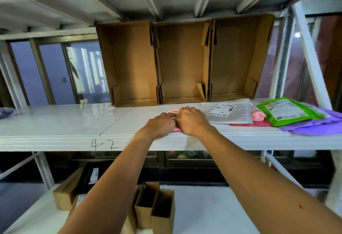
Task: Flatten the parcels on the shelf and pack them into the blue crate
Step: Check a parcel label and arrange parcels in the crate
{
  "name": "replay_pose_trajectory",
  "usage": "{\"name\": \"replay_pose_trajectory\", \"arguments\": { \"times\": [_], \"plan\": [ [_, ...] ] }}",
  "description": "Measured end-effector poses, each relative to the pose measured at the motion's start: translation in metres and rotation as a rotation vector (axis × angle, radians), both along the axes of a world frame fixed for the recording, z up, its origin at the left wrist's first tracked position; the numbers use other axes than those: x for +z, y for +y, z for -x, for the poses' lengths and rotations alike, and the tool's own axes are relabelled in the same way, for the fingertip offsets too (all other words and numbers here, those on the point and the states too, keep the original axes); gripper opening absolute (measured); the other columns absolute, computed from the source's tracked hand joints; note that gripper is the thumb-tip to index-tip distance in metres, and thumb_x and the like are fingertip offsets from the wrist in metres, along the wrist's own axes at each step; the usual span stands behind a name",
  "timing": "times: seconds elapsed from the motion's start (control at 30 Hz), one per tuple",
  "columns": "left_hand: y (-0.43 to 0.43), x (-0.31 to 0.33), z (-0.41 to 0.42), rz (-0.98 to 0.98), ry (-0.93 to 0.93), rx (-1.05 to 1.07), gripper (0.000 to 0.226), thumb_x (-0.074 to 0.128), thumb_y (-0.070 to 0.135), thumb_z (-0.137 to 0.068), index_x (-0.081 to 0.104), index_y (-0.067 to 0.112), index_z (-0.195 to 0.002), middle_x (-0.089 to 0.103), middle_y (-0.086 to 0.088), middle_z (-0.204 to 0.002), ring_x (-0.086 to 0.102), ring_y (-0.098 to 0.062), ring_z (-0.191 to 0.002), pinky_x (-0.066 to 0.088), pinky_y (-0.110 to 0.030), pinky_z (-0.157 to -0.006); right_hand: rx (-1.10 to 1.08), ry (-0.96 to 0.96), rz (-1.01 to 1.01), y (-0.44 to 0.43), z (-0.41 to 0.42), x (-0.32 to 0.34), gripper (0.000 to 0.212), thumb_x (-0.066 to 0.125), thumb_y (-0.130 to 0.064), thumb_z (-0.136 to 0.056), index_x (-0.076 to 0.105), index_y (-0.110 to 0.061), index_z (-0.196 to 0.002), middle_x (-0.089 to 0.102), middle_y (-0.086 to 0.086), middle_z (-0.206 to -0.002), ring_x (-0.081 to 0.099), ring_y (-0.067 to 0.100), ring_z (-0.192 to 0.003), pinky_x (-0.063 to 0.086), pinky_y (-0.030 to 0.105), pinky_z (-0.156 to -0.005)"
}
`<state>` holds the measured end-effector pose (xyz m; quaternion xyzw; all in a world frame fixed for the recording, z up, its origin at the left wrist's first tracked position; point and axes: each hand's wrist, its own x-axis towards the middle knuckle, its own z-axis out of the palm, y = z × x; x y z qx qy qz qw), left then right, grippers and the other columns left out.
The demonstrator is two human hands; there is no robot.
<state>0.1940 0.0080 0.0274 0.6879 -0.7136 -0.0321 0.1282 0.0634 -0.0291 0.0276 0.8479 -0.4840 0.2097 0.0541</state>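
At the near edge of the shelf (55, 122) the left hand (162, 122) and right hand (192, 121) clamp curled fingers on the pink parcel (177, 129), flattening it, I'd say; next it needs carrying to the blue crate, unseen here. Farther right, more parcels (288, 111) wait

1 head-worn camera faces forward, close to the white shelf (64, 122).
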Motion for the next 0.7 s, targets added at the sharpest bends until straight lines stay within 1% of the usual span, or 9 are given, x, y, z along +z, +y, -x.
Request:
{"name": "replay_pose_trajectory", "arguments": {
  "times": [0.07, 0.1, 0.2, 0.3, 0.37, 0.47, 0.53, 0.6, 0.7],
  "plan": [
    [-0.005, -0.004, -0.005, 0.044, 0.157, -0.001, 0.035, 0.039, 0.045, -0.095, 0.065, 0.037, -0.118, 0.054, 0.002, -0.143, 0.048, -0.022, -0.124, 0.037, -0.044, -0.108, 0.014, -0.140, 0.017, 0.003, 0.003, -0.001, 0.043, 0.056, -0.026, -0.095, 0.054, -0.008, -0.134, 0.061, 0.015, -0.128, 0.055, 0.032, -0.114, 0.047, 0.043, -0.094],
    [-0.005, -0.005, -0.006, 0.094, 0.268, 0.019, 0.034, 0.039, 0.043, -0.095, 0.069, 0.036, -0.108, 0.061, 0.006, -0.131, 0.052, -0.020, -0.116, 0.040, -0.040, -0.103, 0.027, -0.216, 0.016, 0.005, 0.006, 0.000, 0.049, 0.056, -0.023, -0.096, 0.048, -0.011, -0.143, 0.059, 0.014, -0.134, 0.053, 0.032, -0.121, 0.046, 0.044, -0.098],
    [-0.007, -0.006, -0.008, 0.240, 0.495, 0.163, 0.032, 0.046, 0.039, -0.100, 0.072, 0.026, -0.113, 0.066, 0.005, -0.113, 0.058, -0.021, -0.106, 0.047, -0.040, -0.099, 0.005, -0.381, -0.003, 0.007, 0.012, 0.004, 0.048, 0.050, -0.020, -0.101, 0.043, -0.017, -0.149, 0.060, 0.010, -0.136, 0.054, 0.029, -0.124, 0.044, 0.040, -0.101],
    [-0.010, -0.006, -0.014, 0.270, 0.688, 0.251, 0.021, 0.059, 0.033, -0.091, 0.072, 0.024, -0.105, 0.070, 0.001, -0.108, 0.063, -0.022, -0.100, 0.053, -0.042, -0.096, 0.026, -0.332, -0.096, 0.006, 0.012, 0.002, 0.043, 0.040, -0.028, -0.106, 0.046, -0.018, -0.147, 0.061, 0.009, -0.134, 0.056, 0.028, -0.120, 0.044, 0.039, -0.100],
    [-0.010, -0.004, -0.017, 0.247, 0.830, 0.228, 0.026, 0.062, 0.031, -0.080, 0.070, 0.025, -0.104, 0.070, 0.000, -0.111, 0.066, -0.018, -0.101, 0.055, -0.042, -0.095, 0.048, -0.276, -0.109, 0.004, 0.009, 0.002, 0.040, 0.035, -0.031, -0.106, 0.053, -0.017, -0.139, 0.062, 0.008, -0.133, 0.057, 0.027, -0.117, 0.044, 0.040, -0.099],
    [-0.008, -0.007, -0.017, 0.224, 0.697, 0.132, 0.035, 0.056, 0.032, -0.096, 0.060, 0.029, -0.130, 0.059, 0.003, -0.130, 0.061, -0.014, -0.107, 0.053, -0.032, -0.091, 0.048, -0.123, -0.107, 0.002, 0.005, 0.002, 0.039, 0.033, -0.033, -0.104, 0.063, -0.014, -0.121, 0.063, 0.010, -0.123, 0.057, 0.025, -0.103, 0.045, 0.039, -0.086],
    [-0.008, -0.011, -0.014, 0.212, 0.500, 0.060, 0.039, 0.043, 0.030, -0.105, 0.052, 0.029, -0.143, 0.048, 0.005, -0.148, 0.052, -0.019, -0.129, 0.041, -0.029, -0.104, 0.044, -0.029, -0.111, 0.003, 0.003, 0.001, 0.038, 0.034, -0.035, -0.102, 0.063, -0.014, -0.116, 0.062, 0.010, -0.118, 0.056, 0.026, -0.099, 0.043, 0.038, -0.081],
    [-0.006, -0.012, -0.010, 0.177, 0.314, -0.004, 0.043, 0.033, 0.030, -0.108, 0.042, 0.028, -0.150, 0.037, 0.005, -0.159, 0.037, -0.023, -0.144, 0.028, -0.034, -0.117, 0.039, 0.009, -0.135, 0.004, 0.003, 0.001, 0.039, 0.031, -0.033, -0.104, 0.059, -0.013, -0.124, 0.059, 0.011, -0.125, 0.056, 0.029, -0.109, 0.044, 0.042, -0.088],
    [-0.005, -0.012, -0.009, 0.083, 0.100, -0.011, 0.049, 0.024, 0.035, -0.109, 0.027, 0.025, -0.157, 0.021, 0.004, -0.165, 0.022, -0.021, -0.151, 0.017, -0.038, -0.124, 0.058, 0.083, -0.189, 0.003, 0.002, 0.003, 0.043, 0.030, -0.026, -0.105, 0.047, -0.011, -0.141, 0.049, 0.012, -0.145, 0.047, 0.031, -0.130, 0.039, 0.045, -0.107]
  ]
}}
